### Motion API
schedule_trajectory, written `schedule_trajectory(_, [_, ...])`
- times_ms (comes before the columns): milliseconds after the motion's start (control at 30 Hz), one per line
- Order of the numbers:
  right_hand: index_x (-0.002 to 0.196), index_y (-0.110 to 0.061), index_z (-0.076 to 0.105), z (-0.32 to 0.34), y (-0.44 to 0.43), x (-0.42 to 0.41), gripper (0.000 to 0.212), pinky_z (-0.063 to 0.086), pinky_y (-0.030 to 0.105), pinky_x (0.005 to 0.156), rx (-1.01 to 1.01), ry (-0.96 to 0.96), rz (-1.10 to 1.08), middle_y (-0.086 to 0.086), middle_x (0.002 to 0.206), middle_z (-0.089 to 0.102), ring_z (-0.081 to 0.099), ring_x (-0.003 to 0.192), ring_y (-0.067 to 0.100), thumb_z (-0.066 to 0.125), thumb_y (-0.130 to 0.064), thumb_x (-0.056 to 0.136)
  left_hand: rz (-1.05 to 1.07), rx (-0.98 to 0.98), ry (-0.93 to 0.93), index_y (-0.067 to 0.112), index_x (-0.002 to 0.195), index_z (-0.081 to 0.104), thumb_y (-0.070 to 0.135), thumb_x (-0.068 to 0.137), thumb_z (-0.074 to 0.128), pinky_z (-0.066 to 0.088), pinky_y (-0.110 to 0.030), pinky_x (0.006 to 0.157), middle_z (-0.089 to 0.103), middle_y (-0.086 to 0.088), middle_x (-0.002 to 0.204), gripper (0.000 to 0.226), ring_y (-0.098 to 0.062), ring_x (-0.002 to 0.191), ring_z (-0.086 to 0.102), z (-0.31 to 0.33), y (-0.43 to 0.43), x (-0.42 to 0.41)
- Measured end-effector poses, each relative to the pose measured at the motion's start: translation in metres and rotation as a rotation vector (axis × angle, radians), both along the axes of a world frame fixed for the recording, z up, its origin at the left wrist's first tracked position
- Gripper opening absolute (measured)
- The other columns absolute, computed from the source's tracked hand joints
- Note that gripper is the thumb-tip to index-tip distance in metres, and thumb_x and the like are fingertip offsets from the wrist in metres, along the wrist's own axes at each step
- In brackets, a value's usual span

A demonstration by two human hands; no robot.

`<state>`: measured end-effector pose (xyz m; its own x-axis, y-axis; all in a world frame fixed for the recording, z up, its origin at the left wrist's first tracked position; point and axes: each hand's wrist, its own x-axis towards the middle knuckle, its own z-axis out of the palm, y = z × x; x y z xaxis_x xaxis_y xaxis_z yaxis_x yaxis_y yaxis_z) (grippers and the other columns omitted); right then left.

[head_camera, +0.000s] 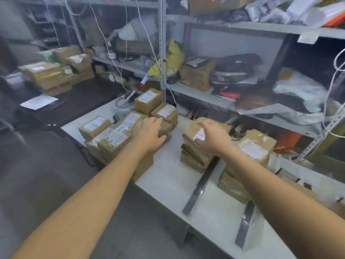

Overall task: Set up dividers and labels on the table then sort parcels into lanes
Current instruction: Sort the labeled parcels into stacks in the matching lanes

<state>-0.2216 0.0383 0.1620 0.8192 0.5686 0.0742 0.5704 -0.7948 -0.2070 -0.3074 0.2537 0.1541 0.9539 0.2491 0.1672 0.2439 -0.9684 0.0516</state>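
Observation:
On the white table [173, 176], several brown parcels with white labels form a pile at the left [112, 135]. A second stack [196, 152] stands in the middle and a third [248, 156] further right. Two dark divider strips [200, 186] [246, 223] lie flat on the table between lanes. My left hand [149, 132] rests fingers apart on a parcel at the right side of the left pile. Over the top parcel of the middle stack, my right hand [212, 139] is spread, touching it. Neither hand clearly grips a parcel.
Metal shelving [214, 94] crowded with bags, boxes and cables runs behind the table. A dark table [78, 101] at the left holds more cardboard boxes and a paper sheet [39, 102]. White cords hang down by the shelf post [162, 53]. Grey floor lies to the left.

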Motion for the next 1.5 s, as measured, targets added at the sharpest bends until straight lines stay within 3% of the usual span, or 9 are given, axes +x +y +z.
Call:
schedule_trajectory(133, [0.146, -0.022, 0.043, -0.006, 0.052, 0.023, 0.062, 0.046, 0.042, 0.100, 0.049, 0.006, 0.024, 0.003, 0.146, 0.051, 0.046, 0.133, 0.027, 0.064, -0.036, 0.090, 0.010, 0.023, 0.052, 0.022, 0.148, 0.036, 0.059, 0.094, 0.050, 0.042, -0.040, 0.101, 0.048, 0.000, 0.147, 0.067, -0.024, 0.132, 0.047, -0.004, 0.046, 0.024])
schedule_trajectory(233, [0.141, -0.022, 0.047, -0.010, 0.090, 0.051, 0.053, 0.047, 0.043, 0.097, 0.094, 0.005, 0.054, 0.003, 0.139, 0.056, 0.046, 0.130, 0.026, 0.061, -0.035, 0.091, 0.010, 0.055, 0.053, 0.023, 0.140, 0.044, 0.059, 0.094, 0.049, 0.045, -0.038, 0.092, 0.054, 0.001, 0.139, 0.059, -0.023, 0.124, 0.053, -0.006, 0.081, 0.046])
schedule_trajectory(400, [0.149, -0.023, 0.040, -0.018, 0.153, 0.109, 0.062, 0.043, 0.041, 0.101, 0.134, 0.103, 0.062, 0.004, 0.145, 0.051, 0.041, 0.136, 0.025, 0.062, -0.035, 0.092, 0.076, 0.041, 0.119, 0.027, 0.150, 0.034, 0.062, 0.093, 0.048, 0.044, -0.041, 0.100, 0.047, 0.002, 0.149, 0.069, -0.022, 0.132, 0.048, -0.008, 0.140, 0.088])
schedule_trajectory(567, [0.149, -0.022, 0.041, -0.034, 0.207, 0.155, 0.063, 0.041, 0.039, 0.106, 0.151, 0.157, 0.039, 0.005, 0.149, 0.048, 0.039, 0.139, 0.024, 0.063, -0.033, 0.091, 0.118, 0.028, 0.162, 0.028, 0.147, 0.036, 0.060, 0.094, 0.046, 0.051, -0.041, 0.090, 0.050, 0.003, 0.144, 0.063, -0.025, 0.124, 0.053, -0.014, 0.201, 0.132])
schedule_trajectory(867, [0.143, -0.020, 0.044, -0.074, 0.309, 0.212, 0.062, 0.044, 0.044, 0.105, 0.034, 0.239, -0.081, 0.010, 0.140, 0.054, 0.047, 0.132, 0.029, 0.065, -0.041, 0.089, 0.054, -0.115, 0.208, 0.022, 0.141, 0.041, 0.053, 0.095, 0.050, 0.047, -0.040, 0.085, 0.055, -0.005, 0.136, 0.056, -0.030, 0.120, 0.054, -0.042, 0.307, 0.210])
schedule_trajectory(1033, [0.148, -0.017, 0.042, -0.087, 0.372, 0.233, 0.064, 0.041, 0.037, 0.104, 0.108, 0.372, -0.211, 0.007, 0.148, 0.050, 0.045, 0.136, 0.026, 0.063, -0.035, 0.091, -0.015, -0.373, 0.227, 0.016, 0.145, 0.039, 0.050, 0.096, 0.053, 0.044, -0.038, 0.088, 0.052, -0.007, 0.141, 0.061, -0.028, 0.123, 0.052, -0.072, 0.371, 0.254])
schedule_trajectory(1200, [0.135, -0.015, 0.054, -0.097, 0.424, 0.260, 0.053, 0.042, 0.028, 0.083, 0.232, 0.523, -0.353, 0.003, 0.128, 0.062, 0.058, 0.116, 0.023, 0.068, -0.040, 0.090, -0.079, -0.634, 0.247, 0.016, 0.152, 0.028, 0.045, 0.096, 0.057, 0.043, -0.037, 0.094, 0.046, -0.007, 0.149, 0.070, -0.028, 0.131, 0.048, -0.094, 0.400, 0.299])
schedule_trajectory(1333, [0.132, -0.019, 0.058, -0.107, 0.445, 0.273, 0.046, 0.044, 0.027, 0.082, 0.385, 0.604, -0.475, -0.007, 0.120, 0.064, 0.058, 0.104, 0.014, 0.070, -0.035, 0.091, -0.142, -0.855, 0.239, 0.020, 0.146, 0.039, 0.040, 0.097, 0.057, 0.043, -0.036, 0.098, 0.050, -0.002, 0.146, 0.055, -0.024, 0.131, 0.050, -0.106, 0.400, 0.324])
schedule_trajectory(1500, [0.130, -0.025, 0.058, -0.128, 0.455, 0.264, 0.048, 0.041, 0.011, 0.062, 0.630, 0.664, -0.609, -0.013, 0.115, 0.065, 0.060, 0.093, 0.000, 0.076, -0.030, 0.086, -0.084, -1.088, 0.197, 0.024, 0.144, 0.044, 0.028, 0.092, 0.068, 0.047, -0.035, 0.097, 0.055, 0.001, 0.142, 0.058, -0.021, 0.127, 0.053, -0.124, 0.399, 0.340])
